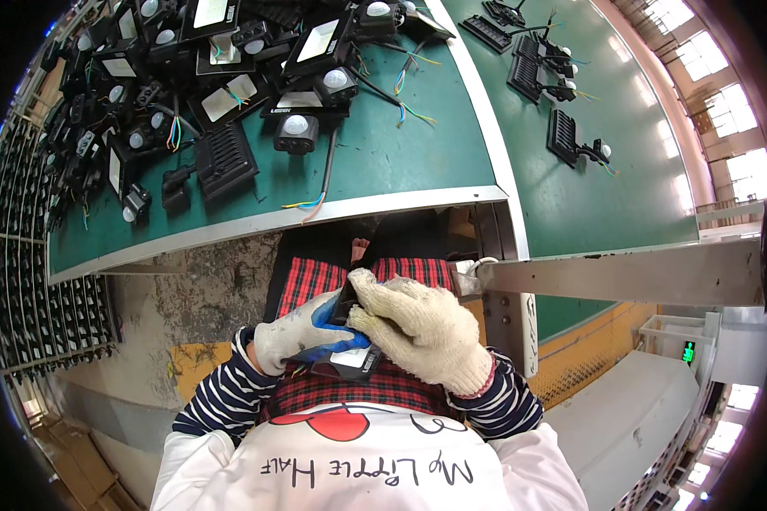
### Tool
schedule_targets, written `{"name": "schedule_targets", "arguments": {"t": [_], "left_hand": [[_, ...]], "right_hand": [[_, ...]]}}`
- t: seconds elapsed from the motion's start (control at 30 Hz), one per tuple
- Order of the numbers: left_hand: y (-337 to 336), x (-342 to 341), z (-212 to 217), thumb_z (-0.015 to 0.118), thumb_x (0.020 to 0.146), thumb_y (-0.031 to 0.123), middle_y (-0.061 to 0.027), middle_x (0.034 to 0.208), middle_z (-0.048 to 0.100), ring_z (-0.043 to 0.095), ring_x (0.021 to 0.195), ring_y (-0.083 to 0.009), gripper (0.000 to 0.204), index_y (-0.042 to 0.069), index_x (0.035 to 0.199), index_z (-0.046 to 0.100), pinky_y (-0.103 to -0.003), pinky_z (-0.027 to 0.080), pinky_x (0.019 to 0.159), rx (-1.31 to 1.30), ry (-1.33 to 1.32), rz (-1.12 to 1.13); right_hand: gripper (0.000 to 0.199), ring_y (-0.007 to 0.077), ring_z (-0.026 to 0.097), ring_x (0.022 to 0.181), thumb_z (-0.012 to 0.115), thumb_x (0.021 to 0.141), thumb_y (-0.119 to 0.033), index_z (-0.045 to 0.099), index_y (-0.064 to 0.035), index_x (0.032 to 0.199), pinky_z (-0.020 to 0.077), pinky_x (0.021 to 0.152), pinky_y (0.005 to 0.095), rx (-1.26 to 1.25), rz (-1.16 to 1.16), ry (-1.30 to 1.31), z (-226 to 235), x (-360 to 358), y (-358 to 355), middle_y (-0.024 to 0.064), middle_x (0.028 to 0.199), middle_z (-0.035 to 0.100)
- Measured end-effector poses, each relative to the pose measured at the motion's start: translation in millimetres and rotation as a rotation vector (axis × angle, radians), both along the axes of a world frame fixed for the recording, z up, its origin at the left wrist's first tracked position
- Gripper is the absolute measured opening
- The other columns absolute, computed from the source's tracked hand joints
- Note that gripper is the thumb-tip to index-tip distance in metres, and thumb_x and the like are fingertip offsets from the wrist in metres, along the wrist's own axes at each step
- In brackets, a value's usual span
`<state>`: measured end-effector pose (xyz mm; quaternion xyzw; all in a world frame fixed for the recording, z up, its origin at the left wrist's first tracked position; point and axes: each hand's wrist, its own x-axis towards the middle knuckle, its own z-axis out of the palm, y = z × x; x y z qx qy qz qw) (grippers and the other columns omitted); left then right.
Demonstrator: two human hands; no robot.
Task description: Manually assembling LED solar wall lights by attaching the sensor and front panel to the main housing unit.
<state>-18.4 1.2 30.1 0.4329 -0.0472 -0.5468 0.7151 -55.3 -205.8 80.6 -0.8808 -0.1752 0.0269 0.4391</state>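
Over my lap I hold a black floodlight [349, 361] with a pale front panel, partly hidden by my gloves. My left hand [302, 332], in a grey-white glove with blue coated fingers, is closed round its side. In a cream knitted glove, my right hand [422, 328] bends over the light's upper part, fingers curled against it. What lies under the right fingers cannot be seen. Thin wire ends show beneath the left hand. The nearest light on the table is a black sensor floodlight [295, 134] with a white dome and a loose cable.
A green table [383, 162] with a pale metal edge carries a heap of black floodlights [226, 162]. On the right, a green conveyor belt [622, 196] bears several more lights [562, 136]. A metal rail [631, 277] stands beside my right arm. Racks of lights [51, 319] line the left.
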Motion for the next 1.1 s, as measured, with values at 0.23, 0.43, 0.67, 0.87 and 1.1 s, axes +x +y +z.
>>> {"name": "schedule_targets", "arguments": {"t": [0.23, 0.43, 0.67, 0.87, 1.1], "left_hand": [[-5, 5, 22, 0.069, 0.084, 0.008, -0.0085, 0.126, 0.06, 0.06, 0.115, -0.0154, 0.07, 0.007, 0.147, 0.038, -0.03, 0.051, 0.096, 0.041, 0.029, 0.19], [15, -16, -9, 0.054, 0.101, 0.023, -0.011, 0.142, 0.048, 0.053, 0.125, -0.0191, 0.052, 0.011, 0.148, 0.036, -0.032, 0.043, 0.106, 0.038, -0.395, 0.279], [8, -27, 19, 0.062, 0.097, 0.03, -0.0036, 0.113, 0.061, 0.061, 0.094, -0.0099, 0.061, 0.011, 0.148, 0.035, -0.025, 0.053, 0.075, 0.059, -0.134, 0.421], [46, -13, 51, 0.068, 0.091, 0.023, -0.006, 0.095, 0.066, 0.062, 0.08, -0.0098, 0.067, 0.004, 0.147, 0.037, -0.023, 0.051, 0.068, 0.296, -0.273, 0.134], [70, -16, 24, 0.068, 0.09, 0.016, -0.0151, 0.125, 0.062, 0.066, 0.103, -0.0181, 0.054, -0.004, 0.137, 0.049, -0.027, 0.055, 0.078, 0.061, 0.098, -0.103]], "right_hand": [[0.051, 0.0093, 0.06, 0.086, 0.07, 0.088, -0.008, 0.052, 0.002, 0.135, 0.0521, 0.08, 0.0268, 0.831, -0.511, 0.528, -12, -5, -12, 0.0088, 0.114, 0.063], [0.075, 0.0138, 0.06, 0.071, 0.085, 0.074, -0.019, 0.05, 0.0008, 0.137, 0.0512, 0.064, 0.0263, 0.183, -0.112, 0.235, 8, -20, 6, 0.0081, 0.093, 0.063], [0.061, 0.0277, 0.067, 0.071, 0.078, 0.081, -0.028, 0.056, 0.004, 0.128, 0.0545, 0.061, 0.0337, -0.001, -0.175, -0.08, 10, -20, 20, 0.016, 0.093, 0.067], [0.051, 0.0052, 0.057, 0.079, 0.075, 0.083, -0.017, 0.059, 0.0069, 0.125, 0.0484, 0.068, 0.0232, 0.607, -0.478, 0.185, -18, -6, 1, 0.0012, 0.094, 0.065], [0.04, 0.0097, 0.047, 0.06, 0.068, 0.088, -0.041, 0.065, -0.0012, 0.093, 0.0356, 0.052, 0.0249, 0.626, -0.069, 1.008, -95, 13, 0, -0.0009, 0.07, 0.054]]}}
